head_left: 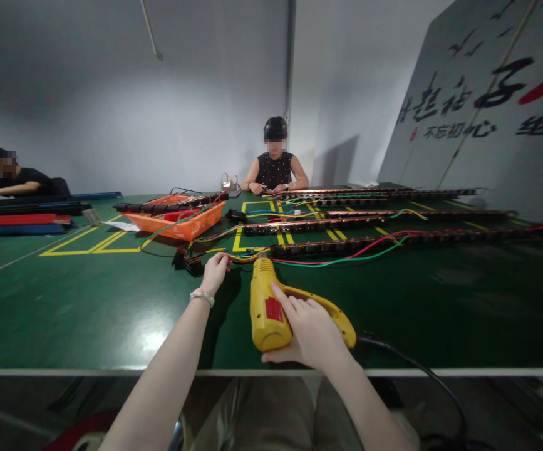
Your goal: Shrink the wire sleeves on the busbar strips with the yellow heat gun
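My right hand (311,332) grips a yellow heat gun (267,307) with a red label, its nozzle aimed away from me at a bundle of coloured wires (247,255). My left hand (215,272), with a bead bracelet on the wrist, is closed in a pinch on the red and yellow wire ends just left of the nozzle. The wires run right along a long black terminal strip (393,241) on the green table (87,307).
Several more long strips with wires (369,219) lie across the table. An orange tray (181,222) stands at the centre left. A person (275,166) sits at the far side, another (8,181) at the left. A black cord (421,369) hangs over the near edge.
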`<state>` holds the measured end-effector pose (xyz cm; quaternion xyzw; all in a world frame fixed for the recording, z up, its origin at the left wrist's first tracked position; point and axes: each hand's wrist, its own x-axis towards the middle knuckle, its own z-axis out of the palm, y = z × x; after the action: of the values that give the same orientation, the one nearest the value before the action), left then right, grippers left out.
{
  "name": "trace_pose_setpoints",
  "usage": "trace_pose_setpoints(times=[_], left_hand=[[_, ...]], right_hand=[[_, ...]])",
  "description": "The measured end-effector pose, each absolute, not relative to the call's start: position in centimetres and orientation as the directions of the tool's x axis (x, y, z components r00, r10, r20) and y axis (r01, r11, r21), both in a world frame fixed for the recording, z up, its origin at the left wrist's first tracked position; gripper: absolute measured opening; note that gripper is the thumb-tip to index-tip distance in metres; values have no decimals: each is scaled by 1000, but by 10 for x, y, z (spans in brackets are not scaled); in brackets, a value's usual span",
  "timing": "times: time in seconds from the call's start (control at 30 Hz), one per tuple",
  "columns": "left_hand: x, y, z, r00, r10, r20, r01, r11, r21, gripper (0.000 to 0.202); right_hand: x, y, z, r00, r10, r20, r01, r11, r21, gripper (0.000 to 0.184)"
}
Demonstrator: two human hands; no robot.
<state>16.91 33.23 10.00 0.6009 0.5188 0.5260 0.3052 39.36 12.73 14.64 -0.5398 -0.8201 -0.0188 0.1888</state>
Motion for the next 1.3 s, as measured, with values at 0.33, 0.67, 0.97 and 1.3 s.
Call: trace_pose_setpoints(times=[0.33, 0.67, 0.97, 1.3], left_hand=[[174, 323, 108, -84, 942, 325, 366, -274, 889, 27], [177, 321, 114, -91, 947, 309, 376, -255, 891, 23], [177, 323, 114, -88, 953, 291, 399, -234, 886, 27], [172, 326, 112, -97, 946, 308, 449, -234, 862, 39]], right_hand=[[401, 130, 151, -284, 892, 350, 922, 354, -154, 118], [388, 122, 144, -237, 886, 398, 958, 282, -58, 116], [361, 111, 143, -273, 875, 401, 953, 304, -15, 112], [322, 110, 141, -362, 841, 402, 912, 409, -34, 114]])
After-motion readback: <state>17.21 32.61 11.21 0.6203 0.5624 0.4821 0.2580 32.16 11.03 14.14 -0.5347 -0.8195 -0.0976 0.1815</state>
